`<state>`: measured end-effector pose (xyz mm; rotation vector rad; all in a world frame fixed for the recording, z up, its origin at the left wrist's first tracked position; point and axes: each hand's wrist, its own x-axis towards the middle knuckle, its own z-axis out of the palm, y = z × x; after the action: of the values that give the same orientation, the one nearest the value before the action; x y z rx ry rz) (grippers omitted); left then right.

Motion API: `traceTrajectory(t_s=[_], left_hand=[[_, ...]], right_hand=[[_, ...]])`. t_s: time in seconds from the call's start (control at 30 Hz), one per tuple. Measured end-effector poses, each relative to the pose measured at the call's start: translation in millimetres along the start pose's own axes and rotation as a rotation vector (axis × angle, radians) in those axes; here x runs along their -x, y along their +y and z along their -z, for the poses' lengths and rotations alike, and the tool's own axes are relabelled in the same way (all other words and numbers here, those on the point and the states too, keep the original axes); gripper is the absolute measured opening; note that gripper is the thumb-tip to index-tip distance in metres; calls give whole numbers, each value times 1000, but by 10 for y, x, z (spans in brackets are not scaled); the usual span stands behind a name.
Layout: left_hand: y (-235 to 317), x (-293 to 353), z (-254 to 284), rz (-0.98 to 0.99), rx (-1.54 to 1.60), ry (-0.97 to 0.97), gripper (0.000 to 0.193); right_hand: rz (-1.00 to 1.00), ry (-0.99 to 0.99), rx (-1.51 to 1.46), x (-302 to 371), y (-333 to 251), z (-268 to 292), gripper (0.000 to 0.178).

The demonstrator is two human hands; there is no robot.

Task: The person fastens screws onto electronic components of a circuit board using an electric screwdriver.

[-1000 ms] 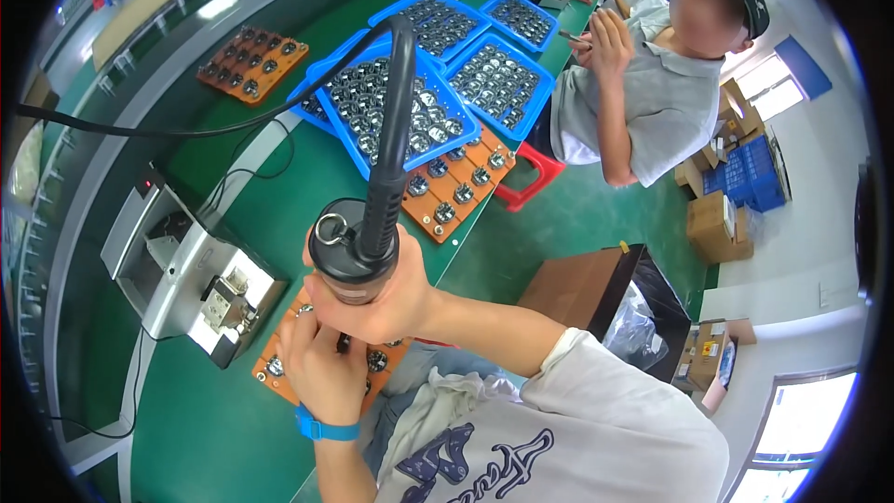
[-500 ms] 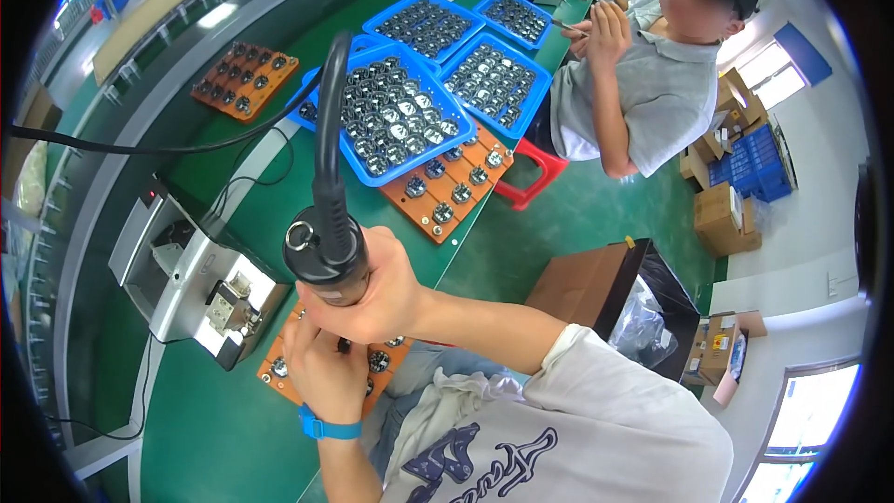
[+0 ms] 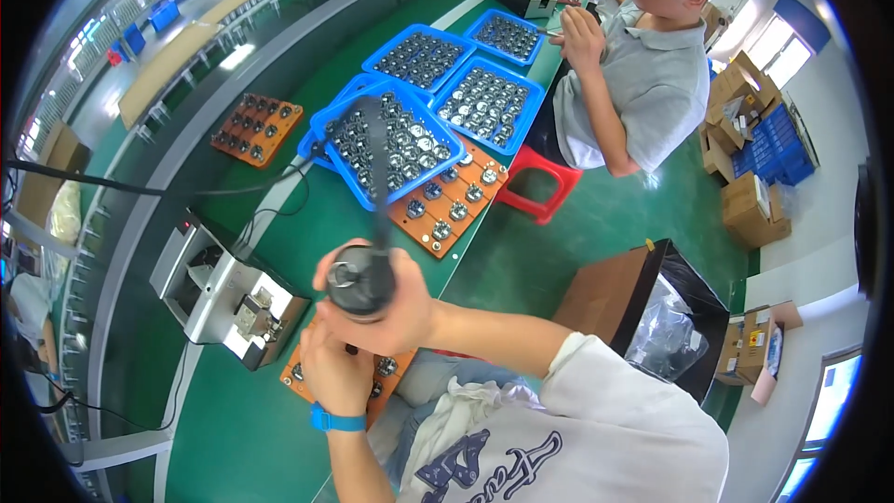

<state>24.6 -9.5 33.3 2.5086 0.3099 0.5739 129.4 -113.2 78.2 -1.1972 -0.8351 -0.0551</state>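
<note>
Corded black driver (image 3: 361, 291) stands at frame centre, clamped in your right hand (image 3: 402, 303); hold it square to the orange board (image 3: 303, 386), lower centre. Your left hand (image 3: 337, 373) lies just below; I can't tell whether it grips anything. Left, a grey machine (image 3: 219, 293) crowds close; blue trays (image 3: 428, 182) fill upper centre.

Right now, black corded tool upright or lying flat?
Roughly upright: the tool shows its ringed top to the camera, right hand around it.
</note>
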Motion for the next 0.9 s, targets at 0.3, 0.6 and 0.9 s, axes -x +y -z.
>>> traceTrajectory(t_s=[0.3,0.6,0.9], left_hand=[[-17,31,12,23,-51,-67,19],[107,-72,93,78,-169,-199,24],[147,-113,36,135,-268,-223,25]], right_hand=[[-418,208,-343,342,-239,352,27],[-373,191,-267,580,-414,616,27],[-336,109,-283,802,-958,713,27]])
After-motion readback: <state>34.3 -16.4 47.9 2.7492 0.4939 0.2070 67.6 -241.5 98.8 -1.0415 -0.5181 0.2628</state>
